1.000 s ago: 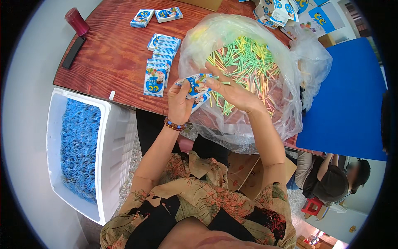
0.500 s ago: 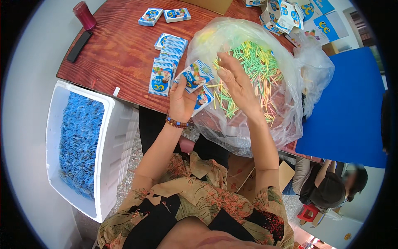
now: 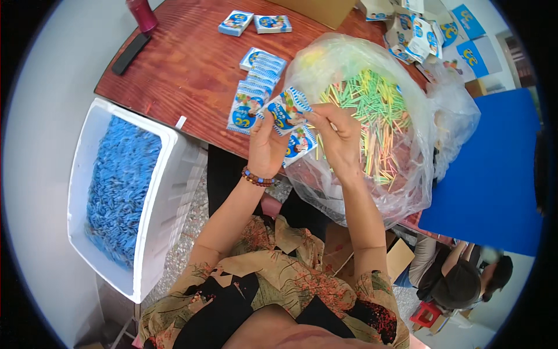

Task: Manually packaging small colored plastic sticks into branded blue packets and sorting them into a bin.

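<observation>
My left hand (image 3: 265,145) grips a few small blue-and-white printed packets (image 3: 289,110), fanned out above the near edge of the red-brown wooden table (image 3: 180,70). My right hand (image 3: 338,136) pinches at the top packet's right edge; whether a stick is between its fingers is hidden. Just right of both hands lies a big clear plastic bag (image 3: 372,104) full of thin coloured sticks in green, yellow and pink. A row of matching packets (image 3: 254,87) lies overlapped on the table left of my hands.
A white foam box (image 3: 119,192) of blue sticks stands on the floor at my left. Two packets (image 3: 254,22), a dark red bottle (image 3: 142,14) and a black bar (image 3: 131,53) sit at the table's far side. More packets are piled at top right (image 3: 412,32). A blue panel (image 3: 494,174) and another person (image 3: 459,279) are on the right.
My right hand has come out of the stick bag and moved left to meet the packets in my left hand. The view has shifted slightly.
</observation>
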`<state>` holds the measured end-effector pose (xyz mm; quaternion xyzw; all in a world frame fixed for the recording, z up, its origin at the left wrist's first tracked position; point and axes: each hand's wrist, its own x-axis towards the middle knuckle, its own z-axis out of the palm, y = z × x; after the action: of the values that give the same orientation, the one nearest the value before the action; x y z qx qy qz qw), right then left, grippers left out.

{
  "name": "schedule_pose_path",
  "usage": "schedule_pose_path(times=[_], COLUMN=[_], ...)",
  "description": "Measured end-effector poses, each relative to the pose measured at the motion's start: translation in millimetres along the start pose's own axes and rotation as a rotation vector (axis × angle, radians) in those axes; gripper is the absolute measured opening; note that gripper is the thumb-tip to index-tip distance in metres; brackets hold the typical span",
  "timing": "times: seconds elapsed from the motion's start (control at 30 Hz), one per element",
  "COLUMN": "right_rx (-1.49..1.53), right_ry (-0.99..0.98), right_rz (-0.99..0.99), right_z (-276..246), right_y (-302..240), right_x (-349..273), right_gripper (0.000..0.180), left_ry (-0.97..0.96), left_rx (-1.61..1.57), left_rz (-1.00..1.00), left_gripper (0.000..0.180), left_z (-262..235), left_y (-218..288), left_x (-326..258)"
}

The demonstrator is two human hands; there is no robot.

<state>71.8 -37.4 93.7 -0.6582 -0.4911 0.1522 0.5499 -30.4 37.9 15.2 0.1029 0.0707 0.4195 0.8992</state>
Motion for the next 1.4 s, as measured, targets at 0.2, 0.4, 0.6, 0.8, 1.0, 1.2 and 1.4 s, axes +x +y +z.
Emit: schedule_pose_path(times=[0.2, 0.4, 0.6, 0.8, 1.0, 1.2, 1.4], right_rx=[-0.037, 0.281, 0.107, -0.553, -0.888, -0.317, -0.487], right_ry=[-0.069, -0.337, -0.323, 0.008, -0.472, -0.492, -0.411], right_rz=[0.070, 0.317, 0.369, -0.312, -0.012, -0.077, -0.071], right_z=[6, 61, 85, 62, 67, 76, 103], right_y=[13, 59, 74, 76, 90, 86, 46], right_x=[14, 36, 52, 126, 165, 140, 74], right_gripper=[0.011, 0.017, 0.020, 0.026, 0.036, 0.028, 0.027], left_ry=[0.260, 0.169, 0.261, 0.378, 0.393, 0.435, 0.444], left_rx=[0.550, 1.707, 2.241, 2.327, 2.226, 2.096, 2.029], left_rz=[0.430, 0.677, 0.584, 0.623, 0.622, 0.616, 0.728], left_gripper=[0.033, 0.079, 0.105, 0.104, 0.104, 0.107, 0.093], left_z=[-25, -46, -38, -43, -44, -45, -53], left_y=[36, 58, 44, 33, 30, 40, 63], left_x=[-17, -10, 22, 37, 37, 36, 8])
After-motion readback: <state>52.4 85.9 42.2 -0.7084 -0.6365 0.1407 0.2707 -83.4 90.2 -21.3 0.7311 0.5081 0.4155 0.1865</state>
